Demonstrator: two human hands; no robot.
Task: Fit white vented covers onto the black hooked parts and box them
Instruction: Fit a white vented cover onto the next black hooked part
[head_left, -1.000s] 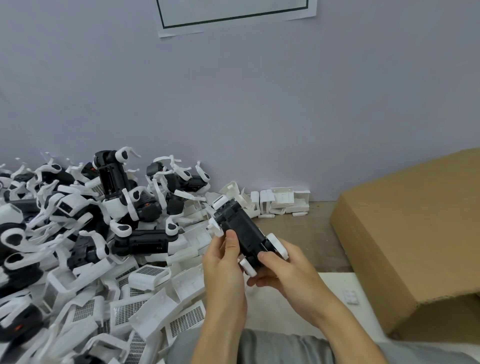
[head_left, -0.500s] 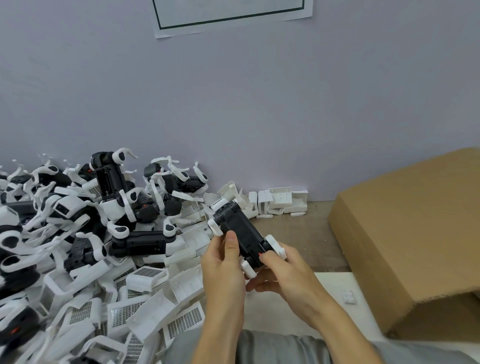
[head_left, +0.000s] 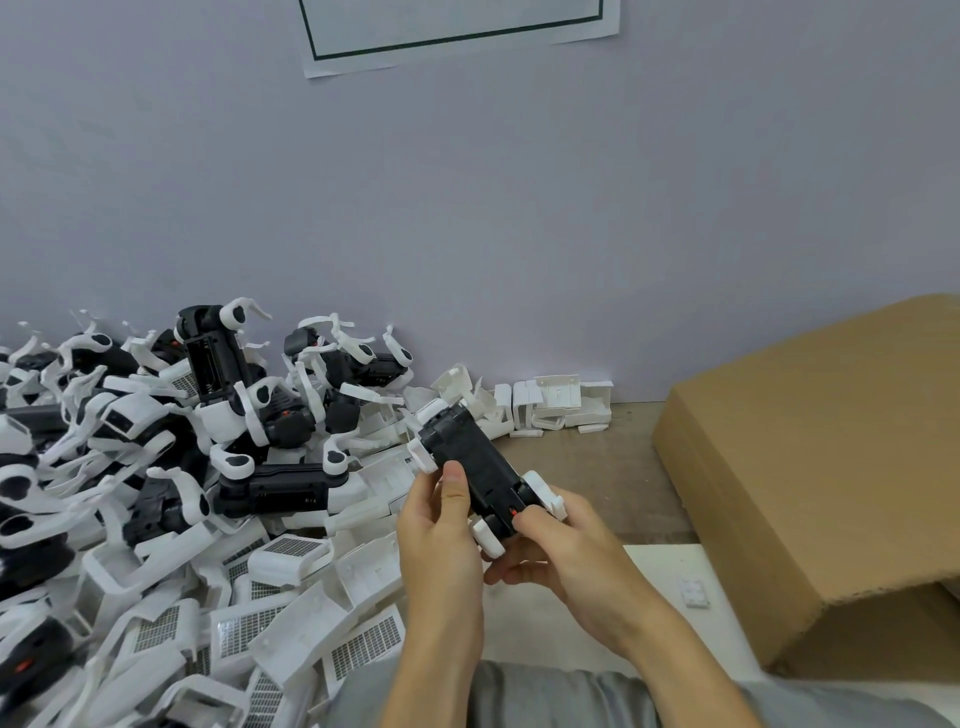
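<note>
I hold one black hooked part with white end pieces, tilted from upper left to lower right above the table. My left hand grips its left side, thumb lying on the black body. At the lower end, my right hand grips it, thumb pressed near a small red spot. A big heap of black hooked parts fills the left. Loose white vented covers lie in front of that heap. The cardboard box stands at the right.
More small white plastic pieces lie against the grey wall behind my hands. A little white clip sits on the white sheet beside the box. A printed paper hangs on the wall. Bare wooden tabletop shows between hands and box.
The held part and both hands stay almost in place. My right thumb has slid slightly along the part's lower end; the view has shifted a little.
</note>
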